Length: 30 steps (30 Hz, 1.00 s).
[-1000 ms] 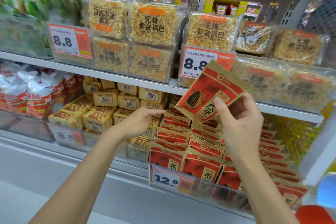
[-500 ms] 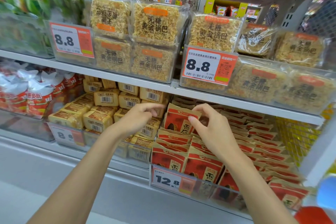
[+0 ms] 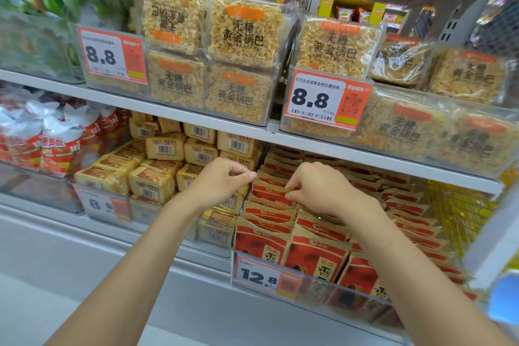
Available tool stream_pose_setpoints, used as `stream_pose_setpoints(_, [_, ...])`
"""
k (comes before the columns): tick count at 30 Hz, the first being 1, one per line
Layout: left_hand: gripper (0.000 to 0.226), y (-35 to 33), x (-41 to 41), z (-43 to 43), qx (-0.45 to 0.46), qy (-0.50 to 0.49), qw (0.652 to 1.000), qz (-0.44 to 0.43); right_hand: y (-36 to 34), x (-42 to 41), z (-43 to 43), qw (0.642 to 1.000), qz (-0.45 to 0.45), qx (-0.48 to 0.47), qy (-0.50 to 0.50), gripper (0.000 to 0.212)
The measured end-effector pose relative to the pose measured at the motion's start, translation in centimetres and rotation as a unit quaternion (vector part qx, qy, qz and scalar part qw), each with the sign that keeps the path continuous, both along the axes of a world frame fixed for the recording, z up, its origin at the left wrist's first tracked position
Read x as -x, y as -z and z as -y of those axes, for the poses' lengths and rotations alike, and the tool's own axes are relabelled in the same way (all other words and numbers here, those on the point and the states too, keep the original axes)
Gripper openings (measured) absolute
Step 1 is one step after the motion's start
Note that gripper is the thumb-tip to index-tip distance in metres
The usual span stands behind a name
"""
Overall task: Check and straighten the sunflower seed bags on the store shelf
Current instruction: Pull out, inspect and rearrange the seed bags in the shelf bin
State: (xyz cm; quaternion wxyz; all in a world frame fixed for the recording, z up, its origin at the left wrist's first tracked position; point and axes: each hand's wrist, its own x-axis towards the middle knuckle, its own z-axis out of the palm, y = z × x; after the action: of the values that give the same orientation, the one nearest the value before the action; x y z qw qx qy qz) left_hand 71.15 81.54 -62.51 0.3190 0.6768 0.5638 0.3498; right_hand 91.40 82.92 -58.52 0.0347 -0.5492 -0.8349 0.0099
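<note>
The red seed bags (image 3: 317, 254) stand in rows in a clear bin (image 3: 323, 289) on the lower shelf (image 3: 56, 222), just right of the yellow packs (image 3: 151, 185). The right hand (image 3: 320, 188) pinches the top edge of one bag (image 3: 269, 194) in the left row, toward the back. The left hand (image 3: 222, 181) is curled at that row's left edge. Whether it grips the bag's corner or only the bin wall, I cannot tell. To do this well, seat the bag until its top sits level with its neighbours, face forward. Then run both hands along the row, squaring edges without crushing the seals.
</note>
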Motion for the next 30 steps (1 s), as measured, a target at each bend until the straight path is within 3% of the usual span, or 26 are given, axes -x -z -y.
stream_pose_setpoints(4, [0.025,0.4,0.1,0.0,0.022,-0.006,0.999,-0.025,0.3,0.2,-0.8,0.999,0.032,0.037,-0.021,0.021])
stream_pose_setpoints(9, [0.032,0.3,-0.2,0.2,0.009,-0.009,0.999,-0.029,-0.1,0.3,-1.3,0.995,0.068,0.064,-0.044,0.021])
stream_pose_setpoints(12, [0.028,-0.1,-0.4,0.8,-0.014,-0.012,1.0,-0.012,-1.7,-0.9,-0.5,0.992,-0.051,0.109,-0.045,0.023])
stream_pose_setpoints(14, [0.03,-0.5,-0.4,1.2,-0.025,-0.018,0.999,0.008,-2.5,-1.7,0.0,0.986,-0.147,0.074,-0.032,0.021])
stream_pose_setpoints(19, [0.03,-1.4,-0.4,2.0,-0.044,-0.035,0.997,0.046,-1.1,-1.4,0.0,0.995,-0.067,-0.064,-0.034,0.028])
stream_pose_setpoints(23, [0.031,-1.7,-0.5,2.5,-0.024,-0.03,0.999,0.03,0.1,-0.3,-0.5,0.997,-0.023,-0.07,-0.029,0.021])
stream_pose_setpoints(30, [0.031,-1.2,-0.1,2.1,-0.023,-0.008,0.999,0.027,1.3,0.0,-0.8,0.994,-0.06,-0.093,-0.008,0.018])
